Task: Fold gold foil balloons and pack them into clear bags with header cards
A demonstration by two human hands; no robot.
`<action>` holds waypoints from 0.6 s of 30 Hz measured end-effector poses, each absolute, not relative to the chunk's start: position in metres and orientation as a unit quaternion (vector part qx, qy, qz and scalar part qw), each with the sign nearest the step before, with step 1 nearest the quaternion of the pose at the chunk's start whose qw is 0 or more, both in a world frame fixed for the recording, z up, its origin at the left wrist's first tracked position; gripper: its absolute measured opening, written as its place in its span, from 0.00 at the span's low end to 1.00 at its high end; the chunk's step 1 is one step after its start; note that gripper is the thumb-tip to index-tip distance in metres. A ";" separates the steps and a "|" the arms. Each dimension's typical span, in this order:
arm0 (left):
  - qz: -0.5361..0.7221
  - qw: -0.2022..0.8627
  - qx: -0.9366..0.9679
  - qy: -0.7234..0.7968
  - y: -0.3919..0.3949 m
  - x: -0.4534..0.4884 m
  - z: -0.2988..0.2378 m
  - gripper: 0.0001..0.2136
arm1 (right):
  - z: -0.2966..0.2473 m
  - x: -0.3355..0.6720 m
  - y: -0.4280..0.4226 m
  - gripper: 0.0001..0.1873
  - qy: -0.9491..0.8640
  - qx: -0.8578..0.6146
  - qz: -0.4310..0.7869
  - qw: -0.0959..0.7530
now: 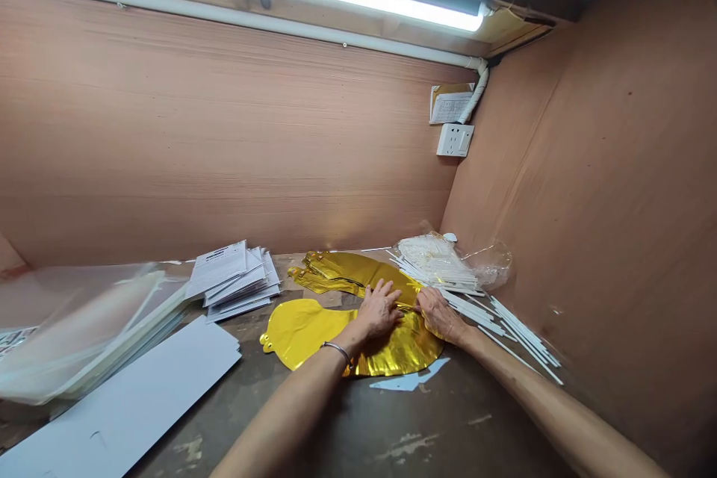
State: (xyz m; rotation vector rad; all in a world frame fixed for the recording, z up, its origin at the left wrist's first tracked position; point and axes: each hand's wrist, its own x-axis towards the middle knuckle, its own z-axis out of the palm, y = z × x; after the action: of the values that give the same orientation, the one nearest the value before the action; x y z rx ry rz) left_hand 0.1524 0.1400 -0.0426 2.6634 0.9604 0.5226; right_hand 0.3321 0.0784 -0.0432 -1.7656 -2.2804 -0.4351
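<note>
- The left hand (382,308) lay palm down near the centre of the frame, its fingers spread loosely over gold foil; it appeared to press rather than grip.
- The right hand (442,314), just to its right, had its fingers curled in at the right-hand edge of the foil. Whether thumb and finger were closed on that edge could not be told.
- The front foil piece (305,325) lay on the worktop (224,403) in the lower centre, flat at its rounded left end and creased beneath the hands.
- The back foil pile (358,269) lay just above it in the frame; where the two met was hidden by the hands.
- The step in hand looked like smoothing or sorting the foil at that edge, with the left hand steadying it.
- The next move seemed to call for a light, sure pinch on one thin layer, with the left palm kept flat so that nothing slid or creased.
- White sticks (526,328) lay loose at the right, close beyond the right hand, below a clear bag (496,265).
- Pale blue scraps (411,379) lay just below the front foil piece.
- Stacked white cards (232,276) and a long white board (128,403) lay at left.
</note>
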 end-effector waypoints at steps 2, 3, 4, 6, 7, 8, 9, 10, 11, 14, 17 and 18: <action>0.193 0.166 0.921 0.296 0.143 0.163 -0.041 0.15 | -0.031 0.329 0.077 0.09 -0.786 -0.589 -0.165 0.090; 0.213 0.198 0.913 0.285 0.144 0.168 -0.041 0.11 | -0.023 0.328 0.078 0.09 -0.792 -0.581 -0.171 0.079; 0.238 0.233 0.900 0.282 0.145 0.171 -0.040 0.08 | -0.014 0.326 0.078 0.09 -0.798 -0.573 -0.175 0.068; 0.287 0.289 0.864 0.296 0.148 0.175 -0.038 0.08 | 0.008 0.324 0.083 0.09 -0.809 -0.558 -0.177 0.049; 0.306 0.304 0.848 0.309 0.150 0.175 -0.036 0.09 | 0.021 0.323 0.086 0.09 -0.813 -0.553 -0.178 0.043; 0.319 0.309 0.837 0.320 0.152 0.174 -0.033 0.11 | 0.034 0.322 0.090 0.10 -0.814 -0.552 -0.178 0.037; 0.328 0.309 0.830 0.329 0.154 0.173 -0.028 0.13 | 0.047 0.321 0.095 0.12 -0.814 -0.554 -0.174 0.026; 0.340 0.312 0.822 0.334 0.156 0.171 -0.022 0.14 | 0.061 0.320 0.099 0.15 -0.811 -0.561 -0.166 0.009; 0.356 0.315 0.813 0.336 0.158 0.169 -0.015 0.14 | 0.076 0.318 0.104 0.16 -0.807 -0.571 -0.151 -0.018; 0.430 0.333 0.777 0.317 0.165 0.157 0.017 0.12 | 0.120 0.306 0.115 0.13 -0.785 -0.606 -0.106 -0.073; 0.499 0.366 0.730 0.291 0.170 0.137 0.057 0.12 | 0.165 0.284 0.121 0.12 -0.786 -0.599 -0.145 -0.052; 0.508 0.382 0.720 0.280 0.170 0.128 0.070 0.11 | 0.181 0.275 0.121 0.12 -0.789 -0.588 -0.172 -0.045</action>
State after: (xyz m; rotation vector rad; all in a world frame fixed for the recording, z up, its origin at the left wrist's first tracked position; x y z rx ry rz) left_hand 0.1276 0.1700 0.0700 1.8363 0.7135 1.2970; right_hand 0.2747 0.1213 0.1809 -1.9029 -2.5510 -0.5564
